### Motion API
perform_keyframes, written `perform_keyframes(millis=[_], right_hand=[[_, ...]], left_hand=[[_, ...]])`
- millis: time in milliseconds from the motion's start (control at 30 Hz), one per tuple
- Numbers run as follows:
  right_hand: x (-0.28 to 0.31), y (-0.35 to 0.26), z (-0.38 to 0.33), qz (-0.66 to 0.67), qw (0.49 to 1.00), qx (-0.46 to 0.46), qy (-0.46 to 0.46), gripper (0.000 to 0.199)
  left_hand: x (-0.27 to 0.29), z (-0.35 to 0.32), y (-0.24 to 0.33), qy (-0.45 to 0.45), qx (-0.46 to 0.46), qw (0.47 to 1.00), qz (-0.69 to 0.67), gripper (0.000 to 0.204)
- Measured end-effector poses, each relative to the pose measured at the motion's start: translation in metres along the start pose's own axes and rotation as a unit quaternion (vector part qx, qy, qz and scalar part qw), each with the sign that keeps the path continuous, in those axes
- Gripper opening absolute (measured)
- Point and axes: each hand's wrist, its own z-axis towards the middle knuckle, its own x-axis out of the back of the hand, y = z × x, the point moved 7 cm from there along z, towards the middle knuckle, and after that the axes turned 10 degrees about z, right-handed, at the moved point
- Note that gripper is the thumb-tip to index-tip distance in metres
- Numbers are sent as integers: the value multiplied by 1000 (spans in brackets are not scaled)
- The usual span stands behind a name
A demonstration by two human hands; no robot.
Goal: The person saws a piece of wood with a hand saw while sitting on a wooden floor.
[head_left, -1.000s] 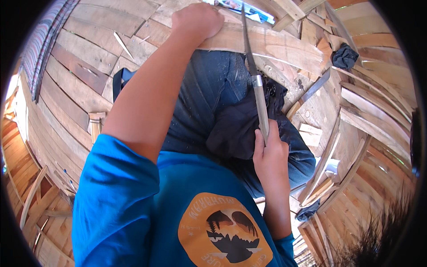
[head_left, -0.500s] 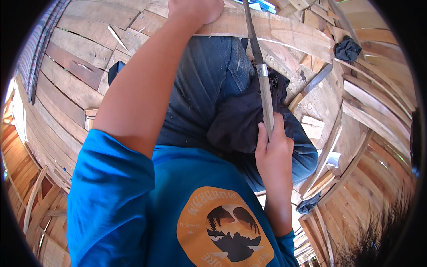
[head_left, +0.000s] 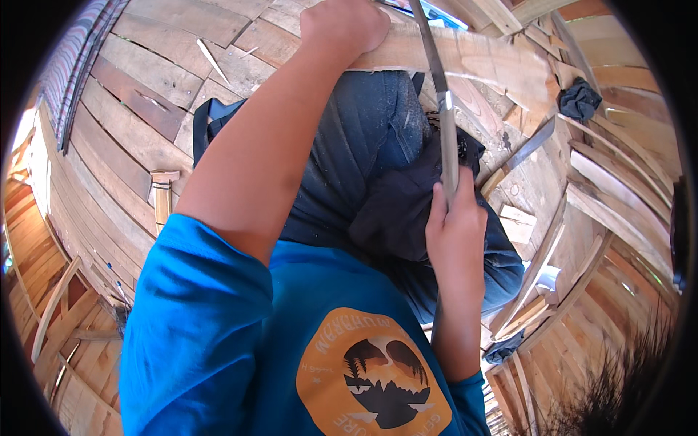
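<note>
A pale wooden board point(head_left: 483, 62) lies crosswise beyond my bent knees. My left hand point(head_left: 345, 29) is closed over its left part, with the fingertips hidden. My right hand point(head_left: 456, 227) is wrapped round the long wooden handle of a handsaw point(head_left: 448, 138). The saw's narrow toothed blade points away from me and crosses the board to the right of my left hand. From this angle I cannot tell how deep the teeth sit in the wood.
A large knife point(head_left: 520, 156) with a wooden handle lies on the plank floor point(head_left: 145, 87) right of my knee. Beyond it are a crumpled black cloth point(head_left: 579, 99) and several loose boards point(head_left: 618, 200). A wood sliver point(head_left: 211, 60) lies at the far left, near a striped cloth point(head_left: 80, 65).
The saw and my right hand have moved forward, away from me, across the board. My left hand stays on the board. The whole view has shifted slightly.
</note>
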Motion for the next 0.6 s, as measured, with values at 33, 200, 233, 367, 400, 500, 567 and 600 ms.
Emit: perform_keyframes(millis=[33,200,233,367,400,500,567,600], right_hand=[[2,1,9,-3,1000,8,15,22],[5,7,-27,33,999,-3,-7,21],[6,10,-29,30,1000,-5,-4,22],[-1,4,-8,-4,1000,-3,-2,23],[0,6,7,-6,1000,10,3,23],[1,6,-4,20,999,34,-8,24],[1,5,-14,32,999,31,-16,24],[0,5,-17,31,999,18,-16,24]], left_hand=[[0,0,2,-6,10,1000,-15,44],[-9,10,-20,4,18,1000,-24,47],[-11,8,-16,7,5,1000,-17,47],[-3,13,-2,22,-31,998,42,48],[-1,7,0,22,-22,999,29,48],[-3,4,-6,22,-19,999,30,48],[-2,7,-6,20,-27,999,37,48],[-2,7,-1,14,-33,999,40,48]])
